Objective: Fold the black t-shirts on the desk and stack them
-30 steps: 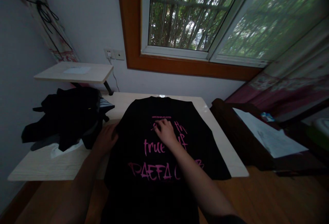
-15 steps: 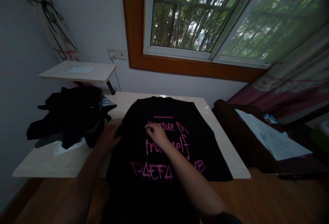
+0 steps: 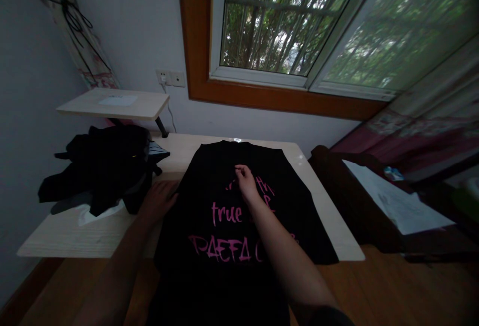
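We are apparently smoothing the black shirt (image 3: pixel 224 226) beneath our right hand (image 3: pixel 246 182) and beside our left hand (image 3: pixel 159 200), whether either is gripping being unclear, the next stroke calling for light pressure.

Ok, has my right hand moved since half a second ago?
Yes. Judged against the table, your right hand has moved away from you, toward the window, and rightward.

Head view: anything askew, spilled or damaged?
Mainly the dark clothes, heaped untidily on the table below the small shelf, odd beside the black shirt spread flat. The shirt also appears to run past the table's near edge. No spill or damage visible, though dim light could hide some.
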### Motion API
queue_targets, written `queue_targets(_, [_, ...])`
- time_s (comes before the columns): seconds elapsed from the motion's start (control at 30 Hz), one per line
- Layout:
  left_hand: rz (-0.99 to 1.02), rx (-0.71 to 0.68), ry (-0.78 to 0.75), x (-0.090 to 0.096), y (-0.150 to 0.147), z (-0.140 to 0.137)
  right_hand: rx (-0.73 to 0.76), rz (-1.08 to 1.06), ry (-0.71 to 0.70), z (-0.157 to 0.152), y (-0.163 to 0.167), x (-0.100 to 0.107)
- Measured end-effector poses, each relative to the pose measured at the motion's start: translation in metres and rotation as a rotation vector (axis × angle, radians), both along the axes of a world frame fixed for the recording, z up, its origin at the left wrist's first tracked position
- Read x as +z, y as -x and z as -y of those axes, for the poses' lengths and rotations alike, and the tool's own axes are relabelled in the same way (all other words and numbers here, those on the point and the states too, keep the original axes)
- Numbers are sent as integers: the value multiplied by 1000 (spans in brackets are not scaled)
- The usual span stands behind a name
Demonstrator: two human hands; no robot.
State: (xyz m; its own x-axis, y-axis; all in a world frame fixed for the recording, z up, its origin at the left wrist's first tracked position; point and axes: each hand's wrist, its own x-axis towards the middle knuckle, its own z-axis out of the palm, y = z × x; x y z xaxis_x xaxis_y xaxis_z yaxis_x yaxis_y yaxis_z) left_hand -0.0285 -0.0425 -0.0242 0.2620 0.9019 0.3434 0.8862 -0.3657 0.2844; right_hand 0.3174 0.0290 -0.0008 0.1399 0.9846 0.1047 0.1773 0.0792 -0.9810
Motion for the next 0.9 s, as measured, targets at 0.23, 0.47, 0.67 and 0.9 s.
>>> queue_targets(0.23, [22,-64,-27,-2,1,2,-77,455,-212,15,8,1])
queue_targets(0.47, [26,-67,-22,3,-3,5,213,861,-416,63,39,26])
queue_targets(0.67, [36,-61,-21,4,-4,7,526,988,-482,90,60,30])
queue_targets(0.9, [64,-72,-27,5,-4,8,493,1057,-489,87,63,21])
